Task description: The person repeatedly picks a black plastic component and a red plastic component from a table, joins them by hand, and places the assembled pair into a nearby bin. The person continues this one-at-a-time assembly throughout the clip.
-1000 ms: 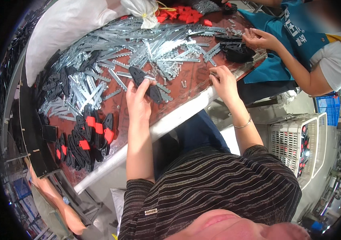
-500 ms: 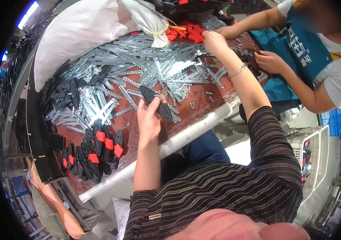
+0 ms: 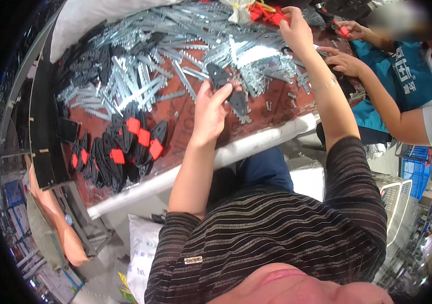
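My left hand holds a flat, long black plastic part with rounded ends, tilted above the table. Fingers and thumb are closed round its middle. At the far side, my right hand reaches to a heap of small red plastic pieces. Its fingertips are drawn together at the heap's edge; what they hold, if anything, I cannot make out. Between and beyond my hands lie many toothed silvery metal strips. Black parts with red pieces on them are gathered at the near left.
A white sack lies at the far left. More black parts sit below it. A white roll edges the red table. On the right, a co-worker in a teal apron holds a red piece.
My view has shifted, so the table sits higher in the picture. My left hand still grips the black part. My right hand stays at the red heap. The co-worker's far hand now shows a red piece.
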Demonstrator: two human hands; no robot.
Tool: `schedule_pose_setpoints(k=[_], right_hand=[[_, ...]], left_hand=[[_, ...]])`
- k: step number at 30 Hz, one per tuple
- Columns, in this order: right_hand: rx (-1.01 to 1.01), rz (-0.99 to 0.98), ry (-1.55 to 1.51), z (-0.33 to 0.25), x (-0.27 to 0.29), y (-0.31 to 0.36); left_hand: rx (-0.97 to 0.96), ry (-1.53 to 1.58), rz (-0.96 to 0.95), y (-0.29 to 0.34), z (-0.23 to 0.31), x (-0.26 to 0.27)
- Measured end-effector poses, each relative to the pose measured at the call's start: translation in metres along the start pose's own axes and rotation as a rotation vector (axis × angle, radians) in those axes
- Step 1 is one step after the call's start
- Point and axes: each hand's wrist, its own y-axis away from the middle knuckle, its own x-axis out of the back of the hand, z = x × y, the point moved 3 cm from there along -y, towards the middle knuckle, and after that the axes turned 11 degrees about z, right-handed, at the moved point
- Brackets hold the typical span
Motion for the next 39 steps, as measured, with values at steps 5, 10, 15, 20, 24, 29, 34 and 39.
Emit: schedule_pose_setpoints(k=[5, 10, 15, 20, 24, 29, 34, 39], right_hand=[[-0.576, -0.365, -0.822, -0.076, 0.047, 0.108], [-0.686, -0.155, -1.107, -0.084, 0.04, 0.158], [-0.698, 0.089, -1.166, -0.097, 0.035, 0.166], [-0.728, 0.146, -1.052, -0.106, 0.024, 0.176], [-0.645, 0.169, -1.099, -0.105, 0.017, 0.175], [-0.355, 0.099, -0.762, -0.108, 0.043, 0.163], [-0.341, 0.069, -0.779, -0.109, 0.041, 0.162], [-0.361, 0.102, -0.738, -0.111, 0.035, 0.165]], left_hand=[[-0.056, -0.033, 0.014, -0.001, -0.001, -0.004], [-0.053, -0.064, 0.016, 0.0, 0.0, -0.003], [-0.05, -0.102, 0.013, 0.004, -0.001, -0.004], [-0.12, -0.154, 0.002, -0.002, -0.006, 0.001], [-0.158, -0.105, 0.023, -0.004, -0.006, -0.004], [-0.196, -0.218, 0.067, -0.003, -0.005, -0.005], [-0.187, -0.168, 0.059, 0.001, -0.002, -0.004], [-0.224, -0.154, 0.088, 0.004, -0.003, -0.01]])
